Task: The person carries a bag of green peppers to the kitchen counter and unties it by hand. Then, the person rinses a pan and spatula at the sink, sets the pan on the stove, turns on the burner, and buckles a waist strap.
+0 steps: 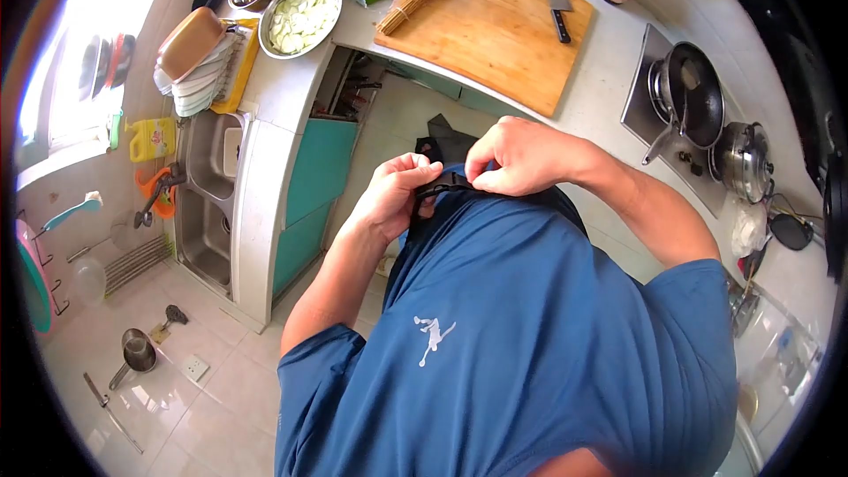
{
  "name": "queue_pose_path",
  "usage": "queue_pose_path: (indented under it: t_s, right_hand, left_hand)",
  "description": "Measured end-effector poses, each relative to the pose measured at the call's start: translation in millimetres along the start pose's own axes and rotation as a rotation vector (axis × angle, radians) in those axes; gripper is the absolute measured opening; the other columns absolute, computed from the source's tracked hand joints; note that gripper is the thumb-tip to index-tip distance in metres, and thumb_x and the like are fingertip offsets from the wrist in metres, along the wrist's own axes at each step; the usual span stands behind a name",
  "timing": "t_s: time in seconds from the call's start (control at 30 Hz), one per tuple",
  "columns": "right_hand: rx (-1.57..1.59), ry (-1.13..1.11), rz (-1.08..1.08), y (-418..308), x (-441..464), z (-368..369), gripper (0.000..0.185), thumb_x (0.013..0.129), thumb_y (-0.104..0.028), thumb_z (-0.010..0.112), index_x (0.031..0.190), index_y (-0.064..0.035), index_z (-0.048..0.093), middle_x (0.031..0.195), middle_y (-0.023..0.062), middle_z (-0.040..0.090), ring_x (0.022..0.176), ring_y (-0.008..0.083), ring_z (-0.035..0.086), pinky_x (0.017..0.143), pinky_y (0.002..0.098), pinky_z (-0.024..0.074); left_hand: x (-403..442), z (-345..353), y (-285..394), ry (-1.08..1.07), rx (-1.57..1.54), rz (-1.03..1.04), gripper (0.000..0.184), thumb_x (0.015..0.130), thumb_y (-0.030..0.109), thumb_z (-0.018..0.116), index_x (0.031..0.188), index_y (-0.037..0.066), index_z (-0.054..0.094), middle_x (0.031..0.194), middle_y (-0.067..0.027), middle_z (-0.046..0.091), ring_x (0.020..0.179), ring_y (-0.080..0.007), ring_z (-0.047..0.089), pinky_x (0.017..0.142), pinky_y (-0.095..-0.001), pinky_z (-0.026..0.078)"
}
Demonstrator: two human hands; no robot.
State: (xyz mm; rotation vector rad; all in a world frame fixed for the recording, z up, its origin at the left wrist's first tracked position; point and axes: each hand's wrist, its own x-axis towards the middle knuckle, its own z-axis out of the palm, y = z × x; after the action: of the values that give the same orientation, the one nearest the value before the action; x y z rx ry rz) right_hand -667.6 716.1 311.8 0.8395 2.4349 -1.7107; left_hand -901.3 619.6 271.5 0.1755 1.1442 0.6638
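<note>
Left hand [397,190]: narrow black cloth-like strap [454,183] is pinched between thumb and fingers
Right hand [523,156]: strap appears pinched by curled fingertips, partly hidden
Strap place: front hem of the blue cloth shirt [530,300], touched by both hands, neither nearer
Strap axis: laid crosswise, pointed from left hand towards right

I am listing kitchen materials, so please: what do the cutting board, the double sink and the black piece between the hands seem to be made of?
Cutting board: apparently wood, smooth; uneven warm tan tones.
Double sink: metal, likely stainless steel, satin; grey with soft reflections.
Black piece: perhaps fabric or plastic, dark; too small and partly covered to be sure.
</note>
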Motion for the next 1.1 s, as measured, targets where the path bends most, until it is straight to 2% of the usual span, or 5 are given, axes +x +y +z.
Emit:
queue_pose_path:
  t_s: [0.37,0.53,0.63,0.9,1.1]
  right_hand:
    - [-0.092,-0.060,-0.023,-6.1,11.9,-5.1,0.024,0.084,-0.021,0.071,0.100,-0.0043,0.077,0.085,0.0173,0.076,0.080,0.0333,0.073,0.075,0.0403,0.0576]
    - [-0.594,0.008,-0.143,-13.8,13.8,0.1,0.015,0.083,-0.017,0.064,0.089,-0.0062,0.072,0.077,0.0154,0.072,0.076,0.0344,0.072,0.070,0.0454,0.0571]
    - [-0.710,0.089,-0.283,-10.7,16.5,6.4,0.012,0.082,-0.019,0.065,0.083,-0.0075,0.067,0.072,0.0134,0.068,0.071,0.0339,0.070,0.066,0.0474,0.0558]
    - [-0.629,0.194,-0.364,6.3,17.5,6.9,0.016,0.084,-0.019,0.067,0.074,-0.0077,0.062,0.069,0.0133,0.067,0.070,0.0342,0.071,0.065,0.0461,0.0558]
    - [-0.616,0.307,-0.425,16.3,19.5,-2.5,0.017,0.084,-0.019,0.069,0.072,-0.0101,0.061,0.068,0.0107,0.065,0.067,0.0312,0.070,0.061,0.0434,0.0549]
  left_hand:
    - [4.3,-3.0,-2.0,0.002,0.003,-0.001,0.020,0.098,0.013,0.071,0.086,0.013,0.055,0.071,0.0014,0.056,0.058,-0.0099,0.053,0.050,-0.0273,0.040]
    - [7.7,-5.3,-0.3,-0.007,-0.003,-0.008,0.015,0.100,0.013,0.068,0.089,0.011,0.057,0.073,-0.0002,0.057,0.057,-0.0119,0.055,0.049,-0.0265,0.042]
    - [9.7,-6.4,0.9,-0.013,-0.029,0.004,0.019,0.098,0.012,0.071,0.086,0.012,0.056,0.072,0.0007,0.056,0.058,-0.0104,0.054,0.049,-0.0277,0.041]
    - [10.2,-0.8,6.6,-0.053,-0.043,-0.007,0.007,0.101,0.016,0.067,0.099,0.010,0.066,0.077,0.0013,0.060,0.062,-0.0093,0.055,0.050,-0.0260,0.042]
    - [12.8,10.3,6.9,-0.082,0.023,-0.036,0.013,0.103,0.018,0.066,0.107,0.008,0.072,0.083,0.0017,0.066,0.064,-0.0091,0.057,0.052,-0.0251,0.044]
